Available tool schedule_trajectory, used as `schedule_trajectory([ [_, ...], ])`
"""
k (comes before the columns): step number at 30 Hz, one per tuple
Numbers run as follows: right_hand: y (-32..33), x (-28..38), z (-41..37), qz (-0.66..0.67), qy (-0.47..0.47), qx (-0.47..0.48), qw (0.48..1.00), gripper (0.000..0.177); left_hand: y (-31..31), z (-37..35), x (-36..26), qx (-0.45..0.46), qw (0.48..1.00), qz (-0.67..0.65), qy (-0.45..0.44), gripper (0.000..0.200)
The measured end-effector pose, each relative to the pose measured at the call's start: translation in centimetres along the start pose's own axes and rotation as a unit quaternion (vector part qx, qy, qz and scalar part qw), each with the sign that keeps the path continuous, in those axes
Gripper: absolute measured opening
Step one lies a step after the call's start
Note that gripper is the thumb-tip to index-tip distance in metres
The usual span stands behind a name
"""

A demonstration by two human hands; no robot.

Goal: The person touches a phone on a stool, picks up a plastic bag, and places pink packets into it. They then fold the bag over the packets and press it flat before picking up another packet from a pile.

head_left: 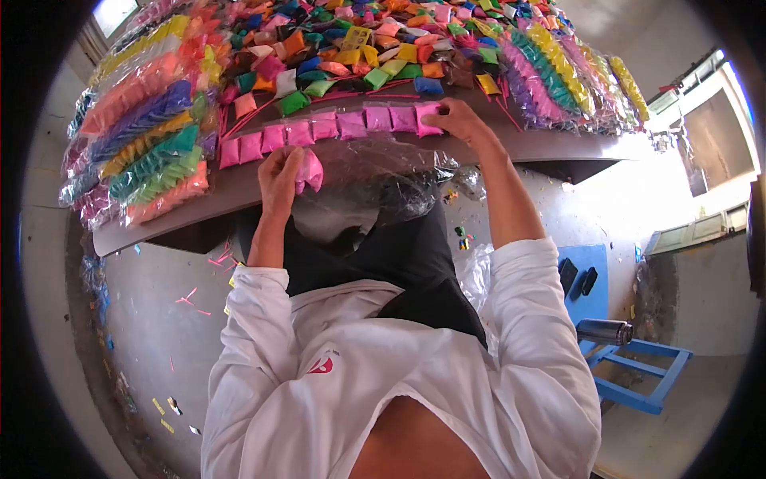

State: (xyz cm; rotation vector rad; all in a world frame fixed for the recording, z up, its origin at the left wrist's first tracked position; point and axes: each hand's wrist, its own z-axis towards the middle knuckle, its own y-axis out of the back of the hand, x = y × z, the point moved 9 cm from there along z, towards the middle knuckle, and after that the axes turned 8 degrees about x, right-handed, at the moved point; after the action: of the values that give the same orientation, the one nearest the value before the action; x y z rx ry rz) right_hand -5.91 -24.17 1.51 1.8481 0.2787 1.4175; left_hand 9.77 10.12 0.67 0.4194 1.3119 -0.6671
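My left hand (278, 182) pinches a small pink packet (310, 172) at the table's front edge. A row of pink and purple packets (299, 132) in clear plastic lies along the table just beyond it. At the right end of that row, the fingers of my right hand (456, 121) are closed on a bright pink packet (428, 119). Clear plastic film (383, 164) hangs over the table edge between my hands, above my lap.
Loose packets in many colours (383, 56) cover the back of the brown table (231, 191). Bagged strips of packets are stacked at left (140, 136) and right (550, 76). A metal flask (604, 331) lies by a blue stool (646, 371) on the right. Scraps litter the floor.
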Motion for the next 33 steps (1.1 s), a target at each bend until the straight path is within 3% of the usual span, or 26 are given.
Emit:
schedule_trajectory([
  [4, 1.1, -0.8, -1.6, 0.048, -0.013, -0.075, 0.996, 0.043, 0.2, 0.0, 0.5, 0.002, 1.000, -0.020, 0.013, 0.015],
  [7, 2.8, -1.3, -3.6, 0.272, 0.045, -0.103, 0.956, 0.041, 0.7, 0.3, 1.1, -0.010, 1.000, 0.001, 0.006, 0.015],
  [10, 4.8, 3.6, -7.6, 0.353, 0.102, -0.171, 0.914, 0.043, 0.7, 0.3, 1.0, -0.011, 1.000, 0.009, -0.002, 0.015],
  [13, 3.4, 12.1, -11.8, 0.311, 0.138, -0.170, 0.925, 0.045, 0.4, 0.2, 0.6, -0.022, 0.999, -0.035, -0.030, 0.014],
  [15, 0.3, 15.7, -13.2, 0.248, 0.192, -0.122, 0.942, 0.046, 0.8, 0.2, 1.2, -0.037, 0.998, -0.041, -0.012, 0.014],
  [17, -3.4, 19.8, -14.3, 0.126, 0.207, -0.085, 0.966, 0.044, 1.2, 0.4, 1.4, -0.050, 0.997, -0.050, -0.004, 0.015],
  [22, -10.6, 17.7, -9.3, 0.040, 0.147, -0.148, 0.977, 0.048, 1.2, 0.4, 1.3, -0.049, 0.997, -0.060, 0.000, 0.015],
  [28, -12.3, 19.7, -7.1, -0.023, 0.206, -0.194, 0.959, 0.044, 2.0, 0.5, 2.6, -0.059, 0.998, -0.037, -0.005, 0.018],
  [31, -13.0, 20.3, -5.9, -0.059, 0.205, -0.200, 0.956, 0.044, 1.9, 0.6, 2.3, -0.082, 0.994, -0.075, -0.016, 0.017],
  [33, -13.6, 20.3, -5.0, -0.072, 0.178, -0.135, 0.972, 0.052, 2.0, 0.3, 1.4, -0.112, 0.991, -0.069, -0.027, 0.016],
])
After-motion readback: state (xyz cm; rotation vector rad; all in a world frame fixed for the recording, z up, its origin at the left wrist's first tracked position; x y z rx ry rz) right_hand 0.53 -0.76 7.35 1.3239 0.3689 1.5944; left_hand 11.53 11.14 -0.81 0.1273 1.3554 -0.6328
